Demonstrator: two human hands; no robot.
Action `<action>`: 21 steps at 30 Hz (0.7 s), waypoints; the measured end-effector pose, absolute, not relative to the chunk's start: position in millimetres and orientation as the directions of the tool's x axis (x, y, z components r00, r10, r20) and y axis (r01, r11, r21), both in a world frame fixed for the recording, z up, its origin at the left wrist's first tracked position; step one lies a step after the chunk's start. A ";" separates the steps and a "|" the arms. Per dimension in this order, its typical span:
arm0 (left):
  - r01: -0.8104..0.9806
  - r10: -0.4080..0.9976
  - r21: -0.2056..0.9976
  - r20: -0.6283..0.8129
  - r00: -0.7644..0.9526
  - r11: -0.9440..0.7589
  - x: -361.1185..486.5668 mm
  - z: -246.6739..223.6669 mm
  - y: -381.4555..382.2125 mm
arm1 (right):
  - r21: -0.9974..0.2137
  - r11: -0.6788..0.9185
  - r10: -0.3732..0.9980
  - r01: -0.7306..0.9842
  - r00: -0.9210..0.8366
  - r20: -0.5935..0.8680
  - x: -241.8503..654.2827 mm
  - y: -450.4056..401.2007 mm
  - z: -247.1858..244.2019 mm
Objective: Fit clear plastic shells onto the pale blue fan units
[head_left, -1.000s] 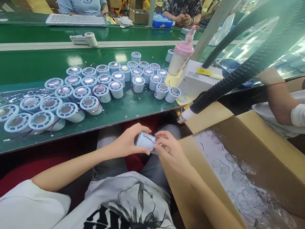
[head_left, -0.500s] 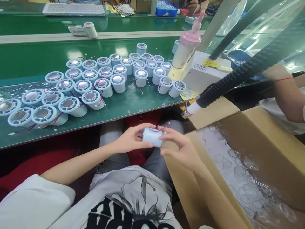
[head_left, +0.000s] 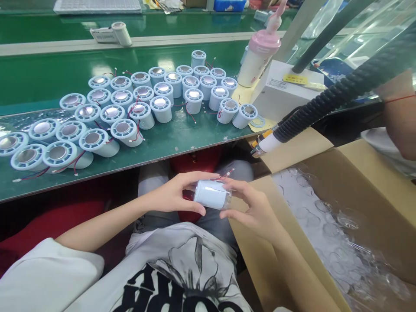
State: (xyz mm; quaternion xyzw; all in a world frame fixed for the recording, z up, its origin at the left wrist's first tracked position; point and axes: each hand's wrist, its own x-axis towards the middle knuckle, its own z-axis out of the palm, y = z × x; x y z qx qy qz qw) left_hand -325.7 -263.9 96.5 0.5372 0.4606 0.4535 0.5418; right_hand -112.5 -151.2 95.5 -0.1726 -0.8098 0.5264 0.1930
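My left hand (head_left: 172, 193) and right hand (head_left: 255, 208) curl half-closed around the blue can (head_left: 210, 195), likely to steady both ends.

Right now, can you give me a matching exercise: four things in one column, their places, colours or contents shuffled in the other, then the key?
1. held cylinder
2. bottle
3. cardboard box
4. ribbed hose

A. has a pink lid
B. black
C. between left hand and right hand
D. contains clear plastic pieces

Pairs: 1-C, 2-A, 3-D, 4-B
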 end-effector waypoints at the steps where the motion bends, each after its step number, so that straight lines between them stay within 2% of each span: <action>1: 0.026 0.986 1.000 0.005 0.166 -0.010 -325.9 96.4 -264.1 | -0.935 0.345 0.492 0.084 -0.865 0.104 -112.9 -151.8 96.9; 11: 0.219 0.976 0.960 0.137 0.171 -0.173 -329.4 94.9 -267.5 | -0.994 0.013 0.514 0.108 -0.854 -0.086 -116.9 -155.9 109.6; 21: 0.311 0.956 0.912 0.208 0.208 -0.266 -332.6 96.3 -266.3 | -0.931 -0.313 0.474 0.186 -0.819 -0.323 -121.9 -156.7 107.4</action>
